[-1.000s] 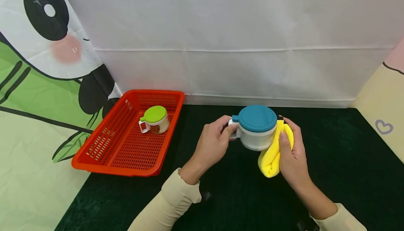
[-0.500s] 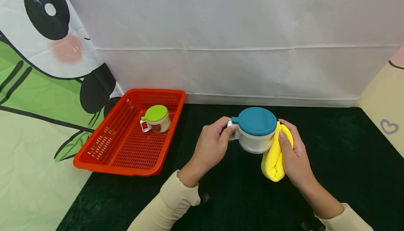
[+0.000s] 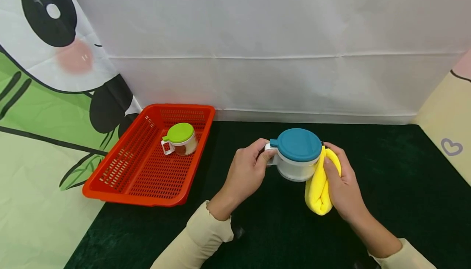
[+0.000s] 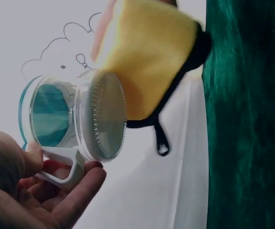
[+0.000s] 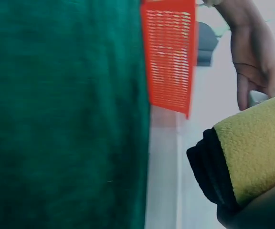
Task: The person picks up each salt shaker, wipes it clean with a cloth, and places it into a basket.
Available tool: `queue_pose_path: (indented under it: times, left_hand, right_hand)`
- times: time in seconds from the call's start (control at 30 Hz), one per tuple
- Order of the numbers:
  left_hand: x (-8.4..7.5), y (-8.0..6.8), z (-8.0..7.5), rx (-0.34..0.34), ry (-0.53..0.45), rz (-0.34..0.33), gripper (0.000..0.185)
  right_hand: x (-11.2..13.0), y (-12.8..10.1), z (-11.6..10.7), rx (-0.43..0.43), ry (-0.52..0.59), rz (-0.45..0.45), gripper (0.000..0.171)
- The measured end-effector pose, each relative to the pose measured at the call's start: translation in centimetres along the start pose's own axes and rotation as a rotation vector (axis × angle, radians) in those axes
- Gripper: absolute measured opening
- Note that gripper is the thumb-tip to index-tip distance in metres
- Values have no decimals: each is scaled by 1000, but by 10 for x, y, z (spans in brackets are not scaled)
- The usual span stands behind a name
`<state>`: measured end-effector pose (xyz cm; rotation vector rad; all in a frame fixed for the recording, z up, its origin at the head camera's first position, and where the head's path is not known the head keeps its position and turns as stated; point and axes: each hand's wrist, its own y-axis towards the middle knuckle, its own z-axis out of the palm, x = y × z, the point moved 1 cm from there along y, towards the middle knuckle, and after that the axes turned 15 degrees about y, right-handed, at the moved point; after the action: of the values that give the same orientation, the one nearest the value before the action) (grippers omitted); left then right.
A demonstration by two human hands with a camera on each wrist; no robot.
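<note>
- The table [image 3: 386,187], under a dark green cloth, carries a red basket [image 3: 121,179] at its left end; the hands work well to the right of it, near the middle.
- In the basket stands a small jar with a green lid [image 3: 179,133], upright, untouched.
- The jar [image 3: 294,167], clear-walled with a teal lid [image 3: 299,144], is held above the table between the two hands, upright or nearly so; its handle points left, toward the basket.
- The left hand [image 3: 246,173] grips that handle: thumb on top, fingers curled under it, as the left wrist view [image 4: 56,164] shows plainly.
- The cloth [image 3: 320,187], yellow with a black edge, lies against the jar's right wall, its long axis running down and a little toward the person, hanging past the jar's base.
- The right hand [image 3: 340,185] is curled round the cloth, thumb on its near face, and presses it to the jar; the right wrist view shows only the cloth's end [image 5: 257,143], not the fingers.
- So the jar lies left of the right fingers and right of the left fingers, touching both; the left hand alone bears it.
- Against a second ago, the jar and both hands sit slightly lower in the head view and the cloth has slid down the wall; the grips are unchanged, and the basket has not moved.
</note>
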<state>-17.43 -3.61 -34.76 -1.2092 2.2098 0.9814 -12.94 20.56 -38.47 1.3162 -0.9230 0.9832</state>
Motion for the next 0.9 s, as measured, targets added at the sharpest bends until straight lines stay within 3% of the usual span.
queue_pose_path:
  times: [0.1, 0.37, 0.67, 0.77, 0.9]
  left_hand:
    - [1, 0, 0, 7, -15, -5, 15]
    - [2, -1, 6, 26, -24, 21, 16]
    - [2, 0, 4, 32, -39, -3, 16]
    - [3, 0, 7, 36, -24, -13, 15]
    - [2, 1, 10, 24, 3, -20, 16]
  right_hand:
    - [-2, -2, -2, 23, -27, 11, 42]
    - [29, 10, -6, -62, 3, -118, 41]
    - [-11, -8, -4, 18, 6, 59, 40]
    - [-3, -4, -6, -11, -30, 8, 41]
    - [19, 2, -1, -94, -122, -160, 44]
